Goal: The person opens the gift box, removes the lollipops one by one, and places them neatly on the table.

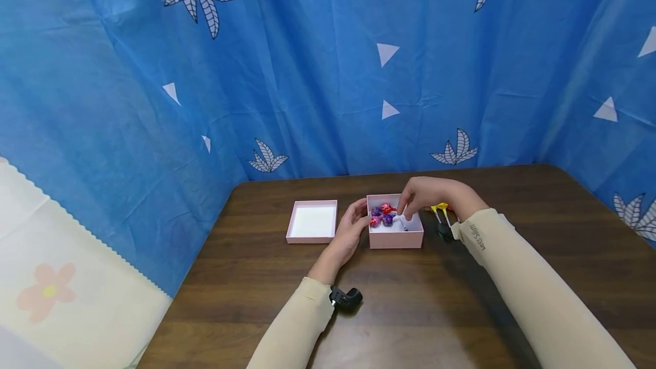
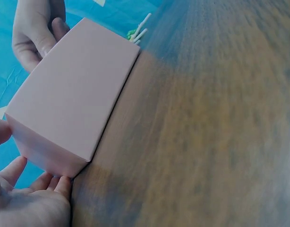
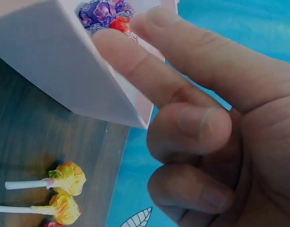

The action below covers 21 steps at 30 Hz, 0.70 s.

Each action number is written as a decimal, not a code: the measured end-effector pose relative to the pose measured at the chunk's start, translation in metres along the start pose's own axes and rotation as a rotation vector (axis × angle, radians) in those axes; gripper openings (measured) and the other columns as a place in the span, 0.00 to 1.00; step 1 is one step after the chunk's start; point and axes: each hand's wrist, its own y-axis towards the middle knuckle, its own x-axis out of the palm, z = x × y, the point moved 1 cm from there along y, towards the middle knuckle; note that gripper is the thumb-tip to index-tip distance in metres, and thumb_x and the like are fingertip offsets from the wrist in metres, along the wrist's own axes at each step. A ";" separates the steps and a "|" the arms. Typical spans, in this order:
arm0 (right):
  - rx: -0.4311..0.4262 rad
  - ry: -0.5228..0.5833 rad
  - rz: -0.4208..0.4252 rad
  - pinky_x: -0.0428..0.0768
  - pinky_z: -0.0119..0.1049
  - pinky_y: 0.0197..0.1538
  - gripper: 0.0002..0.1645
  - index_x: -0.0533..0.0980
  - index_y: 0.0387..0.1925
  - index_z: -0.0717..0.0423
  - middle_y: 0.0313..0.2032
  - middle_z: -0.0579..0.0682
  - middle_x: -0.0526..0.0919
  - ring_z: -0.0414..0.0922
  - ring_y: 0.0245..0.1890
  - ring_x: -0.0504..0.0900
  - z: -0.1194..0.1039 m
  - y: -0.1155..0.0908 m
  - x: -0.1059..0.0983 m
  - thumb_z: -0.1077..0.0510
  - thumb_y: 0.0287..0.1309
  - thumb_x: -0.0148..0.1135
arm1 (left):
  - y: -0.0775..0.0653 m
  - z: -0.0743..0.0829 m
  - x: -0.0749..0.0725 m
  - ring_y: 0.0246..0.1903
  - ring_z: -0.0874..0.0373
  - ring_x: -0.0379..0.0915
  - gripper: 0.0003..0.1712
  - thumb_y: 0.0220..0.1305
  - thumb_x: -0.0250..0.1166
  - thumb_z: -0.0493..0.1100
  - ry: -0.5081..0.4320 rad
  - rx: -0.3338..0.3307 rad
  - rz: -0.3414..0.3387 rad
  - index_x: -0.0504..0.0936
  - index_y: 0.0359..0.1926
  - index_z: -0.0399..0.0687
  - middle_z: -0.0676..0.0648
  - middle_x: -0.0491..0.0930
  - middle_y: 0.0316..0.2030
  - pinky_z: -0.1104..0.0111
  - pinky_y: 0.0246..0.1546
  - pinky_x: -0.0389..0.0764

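Note:
A pink open-topped box [image 1: 396, 240] stands on the table with several lollipops in red and purple wrappers in it. My left hand [image 1: 351, 225] touches the box's left side, its fingertips and thumb spread against the wall [image 2: 46, 146]. Reaching in from the right, my right hand [image 1: 427, 193] has thumb and index finger close together at a red lollipop [image 3: 120, 23] and seems to pinch its stick, which the fingers hide. The other fingers [image 3: 192, 123] are curled. Beside the red one lies a purple lollipop [image 3: 95, 14]. White sticks [image 1: 403, 224] show inside the box.
A shallow pink lid [image 1: 312, 222] with a white inside lies left of the box. To the right, partly under my right forearm, are yellow lollipops [image 3: 69, 178] and a bit of red wrapper [image 3: 53, 224]. A blue curtain [image 1: 328, 73] hangs behind the brown table [image 1: 246, 300].

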 end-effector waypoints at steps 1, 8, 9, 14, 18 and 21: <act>0.009 -0.012 -0.008 0.76 0.31 0.31 0.10 0.87 0.42 0.56 0.41 0.51 0.88 0.47 0.31 0.77 -0.001 0.001 0.000 0.59 0.58 0.70 | 0.000 0.000 0.000 0.76 0.47 0.52 0.31 0.70 0.57 0.38 -0.001 0.004 -0.001 0.63 0.72 0.51 0.45 0.60 0.74 0.53 0.76 0.57; 0.087 -0.077 -0.075 0.80 0.38 0.44 0.08 0.88 0.40 0.50 0.44 0.47 0.86 0.45 0.42 0.77 -0.002 0.009 0.005 0.58 0.56 0.71 | 0.000 0.001 0.003 0.76 0.46 0.52 0.31 0.71 0.57 0.37 -0.009 0.013 -0.008 0.63 0.72 0.50 0.44 0.60 0.74 0.53 0.77 0.57; 0.095 -0.084 -0.085 0.80 0.40 0.48 0.08 0.88 0.40 0.49 0.44 0.47 0.86 0.45 0.43 0.77 -0.002 0.009 0.005 0.58 0.56 0.72 | 0.000 0.001 0.003 0.76 0.46 0.52 0.31 0.71 0.56 0.37 -0.008 0.015 -0.010 0.63 0.73 0.50 0.43 0.60 0.74 0.53 0.77 0.56; 0.112 -0.114 -0.123 0.80 0.48 0.54 0.08 0.88 0.38 0.47 0.43 0.45 0.86 0.46 0.45 0.77 -0.003 0.012 0.010 0.58 0.54 0.73 | 0.001 -0.001 0.002 0.77 0.45 0.52 0.30 0.71 0.56 0.37 -0.012 0.016 -0.008 0.63 0.72 0.50 0.43 0.60 0.74 0.52 0.77 0.56; 0.115 -0.115 -0.151 0.80 0.43 0.50 0.07 0.88 0.35 0.47 0.39 0.44 0.86 0.45 0.43 0.76 -0.002 0.016 0.014 0.60 0.53 0.72 | 0.000 -0.001 0.002 0.77 0.45 0.51 0.31 0.71 0.56 0.37 -0.009 0.012 -0.005 0.63 0.73 0.50 0.43 0.60 0.74 0.53 0.77 0.56; 0.110 -0.101 -0.166 0.82 0.41 0.48 0.07 0.88 0.35 0.48 0.38 0.44 0.87 0.44 0.40 0.77 0.001 0.018 0.018 0.62 0.53 0.72 | 0.000 -0.001 0.002 0.77 0.45 0.51 0.31 0.71 0.56 0.37 -0.003 0.013 -0.007 0.62 0.73 0.50 0.43 0.59 0.75 0.52 0.77 0.56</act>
